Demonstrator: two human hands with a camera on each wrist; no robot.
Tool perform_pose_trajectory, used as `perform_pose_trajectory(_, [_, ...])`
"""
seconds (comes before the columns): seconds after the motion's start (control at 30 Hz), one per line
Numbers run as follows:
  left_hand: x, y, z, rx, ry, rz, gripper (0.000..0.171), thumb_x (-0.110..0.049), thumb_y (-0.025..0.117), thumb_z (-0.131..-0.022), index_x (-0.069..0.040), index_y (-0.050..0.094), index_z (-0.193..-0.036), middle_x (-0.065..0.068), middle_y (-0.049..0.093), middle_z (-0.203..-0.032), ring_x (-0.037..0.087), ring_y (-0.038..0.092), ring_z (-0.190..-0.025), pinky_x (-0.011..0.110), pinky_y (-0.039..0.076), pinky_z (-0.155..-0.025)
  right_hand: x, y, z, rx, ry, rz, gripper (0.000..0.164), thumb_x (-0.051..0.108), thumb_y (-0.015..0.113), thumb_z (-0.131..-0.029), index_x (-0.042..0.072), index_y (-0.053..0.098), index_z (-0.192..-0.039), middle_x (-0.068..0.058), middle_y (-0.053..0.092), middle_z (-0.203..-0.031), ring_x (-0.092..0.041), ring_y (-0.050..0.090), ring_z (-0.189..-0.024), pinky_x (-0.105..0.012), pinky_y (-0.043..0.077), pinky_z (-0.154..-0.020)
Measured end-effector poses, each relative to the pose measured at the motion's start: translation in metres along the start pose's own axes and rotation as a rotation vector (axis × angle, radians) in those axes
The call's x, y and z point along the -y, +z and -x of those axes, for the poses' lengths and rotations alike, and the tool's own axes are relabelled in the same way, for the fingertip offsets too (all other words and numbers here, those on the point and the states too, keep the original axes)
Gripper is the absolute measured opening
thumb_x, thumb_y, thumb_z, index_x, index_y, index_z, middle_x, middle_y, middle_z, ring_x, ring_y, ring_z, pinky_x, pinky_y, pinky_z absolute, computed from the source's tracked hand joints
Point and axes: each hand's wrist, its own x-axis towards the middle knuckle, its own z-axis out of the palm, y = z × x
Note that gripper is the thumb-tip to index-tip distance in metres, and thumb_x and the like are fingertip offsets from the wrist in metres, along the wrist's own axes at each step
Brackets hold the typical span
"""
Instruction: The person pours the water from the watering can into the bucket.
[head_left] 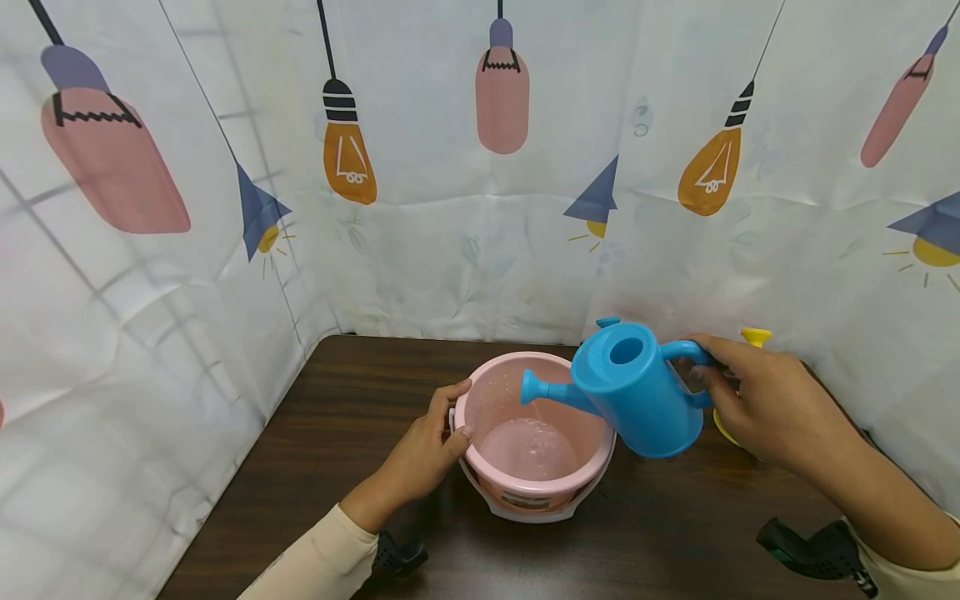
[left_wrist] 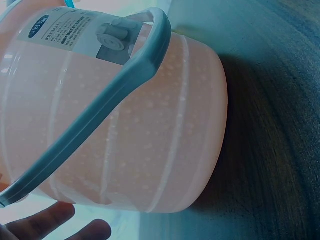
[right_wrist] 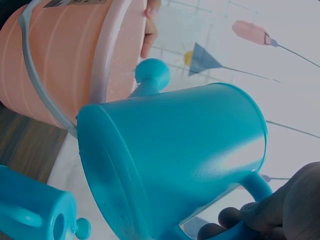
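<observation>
A pink bucket (head_left: 486, 478) with a pale handle (left_wrist: 95, 117) stands on the dark table, some water in its bottom. My left hand (head_left: 416, 454) holds the bucket's left rim, thumb and a finger at the edge. My right hand (head_left: 772, 400) grips the handle of a blue watering can (head_left: 637, 392), held up over the bucket's right side. Its spout (head_left: 551, 392) reaches over the opening, and a thin stream of water falls from it, rippling the water below. In the right wrist view, curled fingers (right_wrist: 265, 215) wrap the handle.
A yellow watering can (head_left: 756, 337) stands behind my right hand, mostly hidden. Another blue watering can (right_wrist: 35, 210) shows in the right wrist view. A white curtain (head_left: 435, 258) printed with lamps hangs along the table's back and left edges.
</observation>
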Motion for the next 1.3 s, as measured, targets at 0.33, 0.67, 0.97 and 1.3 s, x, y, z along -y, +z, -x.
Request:
perform_pose_trajectory(0.33, [0.0005, 0.0003, 0.0001, 0.004, 0.015, 0.002, 0.06, -0.031, 0.051, -0.102, -0.016, 0.028, -0.156, 0.012, 0.064, -0.125, 0.018, 0.068, -0.102, 0.041, 0.054, -0.086, -0.001, 0.0001, 0.0008, 0.006, 0.008, -0.001, 0.039, -0.004, 0.072, -0.089, -0.003, 0.064, -0.127, -0.01, 0.072, -0.09, -0.004, 0.038, -0.049, -0.028, 0.033, -0.047])
perform_pose_trajectory(0.67, [0.0003, 0.0001, -0.0006, 0.006, 0.013, 0.002, 0.06, -0.031, 0.05, -0.102, -0.016, 0.029, -0.156, 0.012, 0.064, -0.125, 0.017, 0.068, -0.102, 0.041, 0.053, -0.086, -0.0006, -0.0015, 0.0007, 0.011, 0.009, 0.003, 0.038, -0.003, 0.071, -0.09, -0.002, 0.064, -0.127, -0.011, 0.072, -0.091, -0.004, 0.037, -0.048, -0.027, 0.034, -0.046])
perform_pose_trajectory(0.97, [-0.0009, -0.0006, -0.0008, -0.001, 0.012, -0.003, 0.06, -0.03, 0.051, -0.101, -0.016, 0.029, -0.156, 0.012, 0.065, -0.124, 0.018, 0.067, -0.102, 0.041, 0.053, -0.086, -0.0005, -0.0018, -0.0004, 0.007, -0.003, 0.003, 0.036, -0.004, 0.071, -0.089, -0.002, 0.065, -0.125, -0.013, 0.072, -0.092, -0.004, 0.042, -0.05, -0.028, 0.038, -0.048])
perform_pose_trajectory(1.3, [0.0002, -0.0003, -0.0003, -0.004, 0.021, -0.006, 0.06, -0.034, 0.05, -0.102, -0.015, 0.03, -0.155, 0.011, 0.066, -0.122, 0.017, 0.067, -0.101, 0.041, 0.054, -0.085, -0.0011, 0.0005, -0.0014, -0.012, -0.027, 0.012, 0.035, -0.003, 0.075, -0.087, -0.001, 0.067, -0.12, -0.013, 0.072, -0.093, -0.006, 0.046, -0.054, -0.029, 0.041, -0.05])
